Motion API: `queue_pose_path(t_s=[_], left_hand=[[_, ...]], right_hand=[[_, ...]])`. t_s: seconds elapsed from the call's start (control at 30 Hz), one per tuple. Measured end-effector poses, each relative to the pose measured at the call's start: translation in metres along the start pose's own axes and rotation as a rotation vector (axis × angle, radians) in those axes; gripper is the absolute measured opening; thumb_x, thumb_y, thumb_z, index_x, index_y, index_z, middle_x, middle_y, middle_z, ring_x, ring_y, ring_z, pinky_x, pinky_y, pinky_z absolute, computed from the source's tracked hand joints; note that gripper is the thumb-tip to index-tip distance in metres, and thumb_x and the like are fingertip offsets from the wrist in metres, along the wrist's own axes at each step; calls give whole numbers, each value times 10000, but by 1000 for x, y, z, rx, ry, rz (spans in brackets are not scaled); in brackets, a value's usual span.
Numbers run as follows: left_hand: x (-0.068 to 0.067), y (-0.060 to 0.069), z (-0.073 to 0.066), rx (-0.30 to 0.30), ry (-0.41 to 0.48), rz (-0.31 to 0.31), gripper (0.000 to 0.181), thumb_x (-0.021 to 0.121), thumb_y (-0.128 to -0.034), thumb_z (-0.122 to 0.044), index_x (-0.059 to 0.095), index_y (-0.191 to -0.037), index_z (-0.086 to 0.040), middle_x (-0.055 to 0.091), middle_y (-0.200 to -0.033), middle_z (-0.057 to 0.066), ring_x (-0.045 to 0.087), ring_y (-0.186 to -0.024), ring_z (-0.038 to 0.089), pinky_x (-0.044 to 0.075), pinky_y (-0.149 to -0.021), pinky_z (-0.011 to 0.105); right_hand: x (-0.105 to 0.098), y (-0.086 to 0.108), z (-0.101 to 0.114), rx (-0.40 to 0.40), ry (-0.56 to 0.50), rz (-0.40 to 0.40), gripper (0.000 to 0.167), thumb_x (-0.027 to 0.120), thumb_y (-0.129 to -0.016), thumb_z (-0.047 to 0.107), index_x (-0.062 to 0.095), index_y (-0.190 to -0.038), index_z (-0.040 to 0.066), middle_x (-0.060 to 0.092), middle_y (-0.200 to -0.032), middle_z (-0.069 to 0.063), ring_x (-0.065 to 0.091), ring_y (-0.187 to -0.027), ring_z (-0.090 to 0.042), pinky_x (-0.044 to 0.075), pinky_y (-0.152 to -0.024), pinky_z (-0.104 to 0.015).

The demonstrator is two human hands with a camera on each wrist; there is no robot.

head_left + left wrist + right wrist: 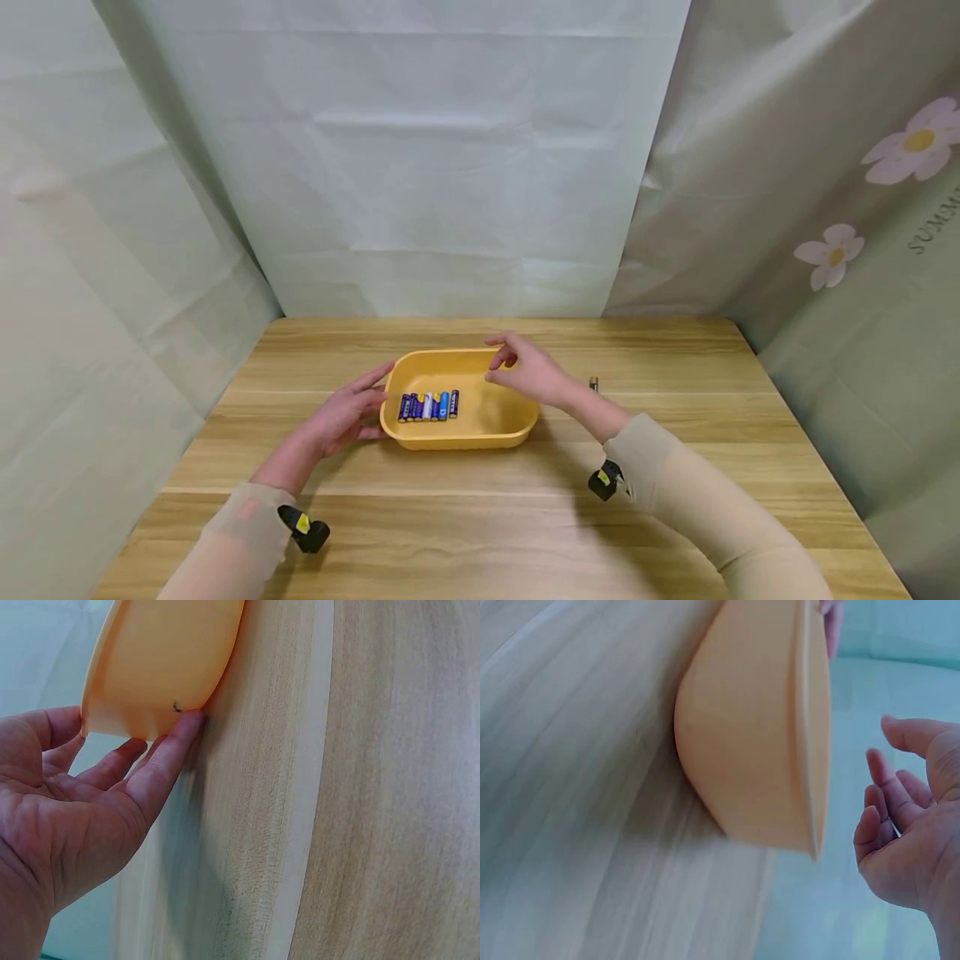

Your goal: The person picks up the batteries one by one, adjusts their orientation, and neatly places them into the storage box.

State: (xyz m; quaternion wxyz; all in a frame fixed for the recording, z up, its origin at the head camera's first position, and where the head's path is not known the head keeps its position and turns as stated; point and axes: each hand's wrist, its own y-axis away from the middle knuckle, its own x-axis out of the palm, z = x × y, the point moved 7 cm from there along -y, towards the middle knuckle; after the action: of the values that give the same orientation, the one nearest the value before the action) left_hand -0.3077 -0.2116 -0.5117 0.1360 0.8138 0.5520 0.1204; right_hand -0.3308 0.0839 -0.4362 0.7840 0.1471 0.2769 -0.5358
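Note:
A shallow yellow plastic tray stands on the wooden table. Several blue and purple batteries lie side by side in its left half, with a dark blue battery at the right end of the row, slightly apart. My left hand grips the tray's left end, one digit at the rim and others against the outer wall. Over the tray's right part hovers my right hand, thumb and forefinger apart with nothing seen between them. The right wrist view shows this hand beside the rim, not touching it.
One more battery, dark with a copper-coloured end, is on the table beyond my right forearm, which partly hides it. Pale curtains hang behind and at both sides of the table.

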Motion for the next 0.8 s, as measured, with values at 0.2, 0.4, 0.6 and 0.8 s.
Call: queue_pose_path(t_s=[0.2, 0.4, 0.6, 0.8], left_hand=[[-1, -1, 1, -1, 2, -16, 606, 447, -1101, -200, 214, -1649, -315, 296, -1643, 185, 409, -1425, 403, 566, -922, 515], [0, 0, 2, 6, -5, -8, 606, 438, -1104, -196, 205, -1651, -310, 291, -1644, 190, 415, -1419, 412, 568, -918, 513], [0, 0, 2, 9, -6, -1, 601, 434, -1106, -201, 206, -1650, -319, 288, -1647, 184, 416, -1419, 411, 568, -918, 512], [-1, -2, 2, 8, 1, -10, 598, 434, -1106, -202, 211, -1649, -314, 296, -1646, 174, 419, -1419, 397, 571, -910, 514]], right_hand=[[-30, 14, -7, -34, -23, -61, 530, 774, -928, 215, 562, -1409, 148, 667, -1032, 26, 573, -991, -193, 491, -778, -357], [-59, 26, -17, -59, -54, -137, 514, 760, -941, 219, 561, -1407, 130, 679, -1052, -16, 575, -991, -220, 482, -735, -363], [-84, 40, -31, -53, -22, -196, 516, 756, -944, 220, 561, -1406, 102, 671, -1083, -62, 558, -1033, -248, 456, -807, -386], [-100, 52, -57, 13, 24, -220, 535, 739, -957, 250, 540, -1435, 114, 653, -1113, -70, 539, -1018, -256, 484, -768, -397]])
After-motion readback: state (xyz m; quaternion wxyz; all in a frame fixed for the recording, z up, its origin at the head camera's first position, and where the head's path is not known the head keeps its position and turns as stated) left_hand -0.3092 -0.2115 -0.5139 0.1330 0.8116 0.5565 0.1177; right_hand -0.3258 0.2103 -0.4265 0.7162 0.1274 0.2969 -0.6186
